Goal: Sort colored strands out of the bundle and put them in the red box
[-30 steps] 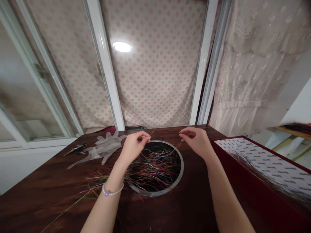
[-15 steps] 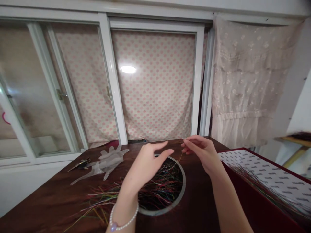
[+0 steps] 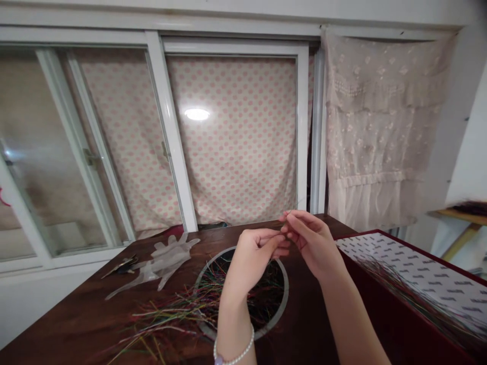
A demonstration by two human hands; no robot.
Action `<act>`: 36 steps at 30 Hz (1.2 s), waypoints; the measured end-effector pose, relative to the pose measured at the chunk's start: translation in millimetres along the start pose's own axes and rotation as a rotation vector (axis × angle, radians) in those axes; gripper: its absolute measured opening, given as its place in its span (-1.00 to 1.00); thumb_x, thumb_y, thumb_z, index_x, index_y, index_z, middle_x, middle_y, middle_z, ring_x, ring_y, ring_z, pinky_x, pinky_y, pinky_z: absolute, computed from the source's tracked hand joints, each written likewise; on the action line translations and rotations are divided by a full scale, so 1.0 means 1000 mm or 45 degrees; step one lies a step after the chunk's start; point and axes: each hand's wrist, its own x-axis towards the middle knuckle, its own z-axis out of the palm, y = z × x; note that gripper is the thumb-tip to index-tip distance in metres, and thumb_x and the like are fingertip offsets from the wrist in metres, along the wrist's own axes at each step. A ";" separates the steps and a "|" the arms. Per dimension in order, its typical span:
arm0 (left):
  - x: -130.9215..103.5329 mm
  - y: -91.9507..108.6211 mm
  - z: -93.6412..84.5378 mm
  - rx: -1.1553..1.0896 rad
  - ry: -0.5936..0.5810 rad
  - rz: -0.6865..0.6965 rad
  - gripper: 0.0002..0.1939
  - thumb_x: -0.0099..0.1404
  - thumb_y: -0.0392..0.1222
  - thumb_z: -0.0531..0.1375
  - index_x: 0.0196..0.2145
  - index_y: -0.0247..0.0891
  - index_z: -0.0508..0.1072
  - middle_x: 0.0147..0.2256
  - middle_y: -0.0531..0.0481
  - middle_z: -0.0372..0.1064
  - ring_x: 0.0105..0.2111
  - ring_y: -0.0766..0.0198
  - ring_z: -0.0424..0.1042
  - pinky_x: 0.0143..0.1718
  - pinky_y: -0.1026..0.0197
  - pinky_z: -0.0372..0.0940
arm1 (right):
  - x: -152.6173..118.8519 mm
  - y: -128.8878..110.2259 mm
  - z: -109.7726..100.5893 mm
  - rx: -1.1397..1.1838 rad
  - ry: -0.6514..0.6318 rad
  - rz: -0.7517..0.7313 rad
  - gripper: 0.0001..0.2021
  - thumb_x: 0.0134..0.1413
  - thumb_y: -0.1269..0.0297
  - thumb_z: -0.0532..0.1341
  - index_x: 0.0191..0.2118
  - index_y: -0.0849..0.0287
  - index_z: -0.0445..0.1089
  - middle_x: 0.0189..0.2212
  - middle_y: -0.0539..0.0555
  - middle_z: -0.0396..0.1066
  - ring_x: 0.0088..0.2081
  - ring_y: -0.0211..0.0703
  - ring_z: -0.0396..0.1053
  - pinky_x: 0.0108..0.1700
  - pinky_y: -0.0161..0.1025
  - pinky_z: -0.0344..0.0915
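My right hand [image 3: 310, 238] pinches a very thin wire, and a faint strand shows just above the fingertips. Against it sits my left hand [image 3: 258, 258], thumb and fingers pressed together, on what looks like the same wire; its lower end is hidden by the fingers. Both hands are raised above a round opening with a grey rim [image 3: 284, 299] in the dark wooden table [image 3: 312, 324]. A tangle of thin coloured wires [image 3: 207, 291] fills the opening and spills out over the tabletop to the left.
Clear plastic gloves [image 3: 163, 258] lie at the left of the table, beside a small dark metal tool [image 3: 124, 264], perhaps scissors. On the right stands a dark red box [image 3: 365, 299] with a patterned lining and more wires [image 3: 403, 289]. Sliding windows [image 3: 236, 137] rise behind.
My left hand has moved right and up to meet the right hand, its fingers closing from apart to a pinch. My right hand keeps its pinch. The view has shifted slightly.
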 end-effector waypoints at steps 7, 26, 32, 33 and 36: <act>0.004 -0.006 0.004 -0.152 0.189 0.058 -0.85 0.14 -0.20 0.27 -0.37 -0.37 0.53 -0.44 -0.12 0.56 -0.45 0.20 0.56 -0.32 0.24 0.46 | 0.003 0.005 -0.005 -0.137 0.044 0.015 -0.79 -0.19 0.22 0.40 -0.38 0.22 0.53 -0.52 0.05 0.50 -0.55 -0.35 0.42 -0.53 -0.49 0.34; 0.004 -0.007 -0.022 -0.118 0.475 0.066 -0.77 0.07 -0.14 0.32 -0.37 -0.36 0.49 -0.43 -0.16 0.56 -0.42 0.14 0.57 -0.40 0.27 0.43 | -0.001 -0.003 -0.009 0.064 0.055 -0.037 -0.85 -0.04 0.25 0.29 -0.32 0.15 0.38 -0.49 0.01 0.45 -0.44 -0.31 0.42 -0.41 -0.43 0.38; 0.002 -0.006 -0.023 -0.092 0.475 0.086 -0.75 0.06 -0.12 0.33 -0.37 -0.37 0.48 -0.42 -0.17 0.56 -0.42 0.12 0.57 -0.37 0.23 0.44 | -0.002 -0.010 -0.012 0.061 0.080 -0.074 -0.88 -0.02 0.28 0.27 -0.33 0.15 0.37 -0.53 -0.02 0.40 -0.48 -0.35 0.37 -0.45 -0.46 0.34; 0.002 -0.006 -0.023 -0.087 0.476 0.086 -0.75 0.07 -0.12 0.33 -0.37 -0.37 0.48 -0.42 -0.17 0.56 -0.42 0.13 0.57 -0.38 0.24 0.44 | -0.002 -0.011 -0.013 0.064 0.094 -0.082 -0.89 -0.02 0.28 0.26 -0.34 0.16 0.37 -0.54 -0.02 0.39 -0.49 -0.35 0.36 -0.45 -0.46 0.34; 0.002 -0.006 -0.022 -0.068 0.474 0.086 -0.76 0.07 -0.14 0.32 -0.36 -0.37 0.48 -0.42 -0.17 0.56 -0.42 0.15 0.57 -0.40 0.28 0.42 | -0.002 -0.015 -0.016 0.070 0.145 -0.097 -0.91 -0.02 0.30 0.25 -0.35 0.17 0.37 -0.56 -0.02 0.36 -0.51 -0.36 0.33 -0.47 -0.47 0.33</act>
